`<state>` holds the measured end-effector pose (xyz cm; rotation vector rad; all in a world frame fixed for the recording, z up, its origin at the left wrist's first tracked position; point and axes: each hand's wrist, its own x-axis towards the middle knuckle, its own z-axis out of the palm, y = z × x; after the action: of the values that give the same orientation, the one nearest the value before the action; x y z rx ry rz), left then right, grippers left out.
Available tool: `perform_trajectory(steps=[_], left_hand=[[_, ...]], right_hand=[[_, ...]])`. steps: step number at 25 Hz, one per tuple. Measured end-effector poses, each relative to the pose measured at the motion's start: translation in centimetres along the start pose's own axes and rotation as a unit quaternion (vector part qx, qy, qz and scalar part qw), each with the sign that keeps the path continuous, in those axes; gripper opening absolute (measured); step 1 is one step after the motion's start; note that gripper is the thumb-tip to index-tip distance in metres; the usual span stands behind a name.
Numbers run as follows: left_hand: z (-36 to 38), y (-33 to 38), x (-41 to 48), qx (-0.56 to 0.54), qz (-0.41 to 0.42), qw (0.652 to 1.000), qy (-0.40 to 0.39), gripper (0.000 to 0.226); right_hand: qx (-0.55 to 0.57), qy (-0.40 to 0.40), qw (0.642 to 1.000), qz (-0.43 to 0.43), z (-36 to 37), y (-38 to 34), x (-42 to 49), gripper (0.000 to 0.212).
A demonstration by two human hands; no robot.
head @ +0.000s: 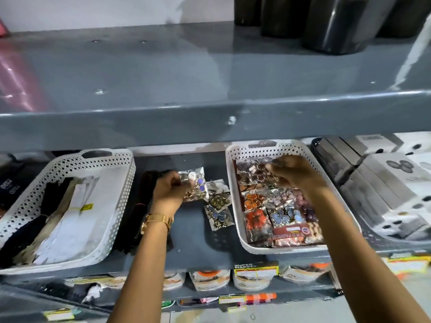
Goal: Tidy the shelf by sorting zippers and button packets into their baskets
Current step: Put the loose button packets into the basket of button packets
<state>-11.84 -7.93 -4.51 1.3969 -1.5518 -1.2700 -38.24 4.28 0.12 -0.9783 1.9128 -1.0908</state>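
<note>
Grey shelf (193,248) holds two white baskets. Left of the button basket (235,201), my left hand (171,191) is closed on a button packet (194,180). Over it, my right hand (293,173) pinches another packet (254,170). Zippers (53,206) fill the far-left basket (121,183).

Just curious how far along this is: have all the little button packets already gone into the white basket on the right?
No, several clear button packets lie loose on the grey shelf beside the white perforated basket.

Your single head view, looking forward and down from close range, over both forearms, onto the grey shelf (198,241).
</note>
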Motion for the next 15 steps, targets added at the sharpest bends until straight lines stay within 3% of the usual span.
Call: perform_trajectory(steps=[2, 3, 6, 9, 11, 12, 15], left_hand=[[1.8, 2.1, -2.1, -0.077, -0.015, 0.989, -0.123, 0.02], [2.9, 2.9, -3.0, -0.046, 0.0, 0.983, -0.179, 0.023], [7.1, 4.6, -4.7, 0.162, 0.086, 0.941, -0.285, 0.032], [11.3, 5.5, -5.2, 0.383, 0.154, 0.839, -0.355, 0.031], [13.1, 5.3, -5.5, 0.469, 0.174, 0.78, -0.376, 0.034], [13.4, 4.9, -5.5, 0.483, 0.173, 0.773, -0.373, 0.035], [12.6, 3.9, -5.7, 0.473, 0.198, 0.8, -0.311, 0.038]], right_hand=[[-0.047, -0.012, 0.997, 0.052, -2.5, 2.2, -1.8, 0.026], [-0.068, -0.023, 0.995, 0.073, -3.3, 3.2, -2.3, 0.022], [-0.113, -0.066, 0.987, 0.095, -4.2, 4.8, -3.2, 0.003], [-0.167, -0.076, 0.98, 0.08, -3.4, 5.5, -3.1, 0.021], [-0.208, -0.068, 0.973, 0.075, -2.4, 6.1, -3.0, 0.025], [-0.213, -0.061, 0.973, 0.068, -1.9, 6.3, -2.9, 0.022], [-0.242, -0.055, 0.966, 0.071, -1.4, 6.1, -3.1, 0.016]])
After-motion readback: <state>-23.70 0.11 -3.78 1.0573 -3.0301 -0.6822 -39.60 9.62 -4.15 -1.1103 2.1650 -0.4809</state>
